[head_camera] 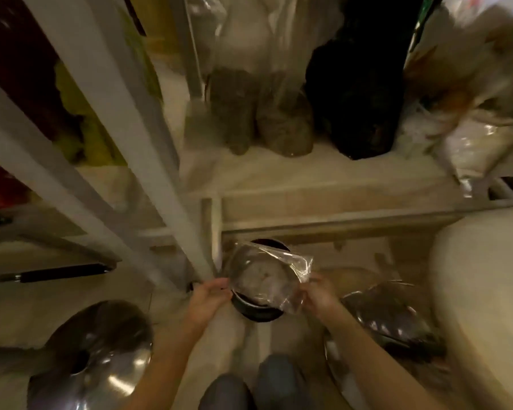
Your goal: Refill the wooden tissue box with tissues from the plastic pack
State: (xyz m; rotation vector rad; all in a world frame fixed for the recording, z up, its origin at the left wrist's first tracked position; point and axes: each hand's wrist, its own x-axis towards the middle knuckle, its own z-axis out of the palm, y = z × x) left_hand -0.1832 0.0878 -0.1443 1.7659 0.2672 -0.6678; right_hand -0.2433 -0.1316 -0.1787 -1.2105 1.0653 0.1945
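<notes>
I hold a clear, crinkled plastic pack (268, 275) low in front of a shelf unit, and no tissues are discernible through it. My left hand (210, 294) pinches its left edge and my right hand (320, 294) pinches its lower right corner. The plastic hangs directly over a dark round container (256, 313) that stands on the floor. No wooden tissue box is in view. The picture is dim and blurred.
A white shelf post (137, 137) slants down to my left hand. The shelf (308, 173) above carries clear bags and a black bag (358, 84). A shiny metal lid (92, 359) lies at the lower left, a dark lid (391, 315) and a large pale round object (485, 291) at the right.
</notes>
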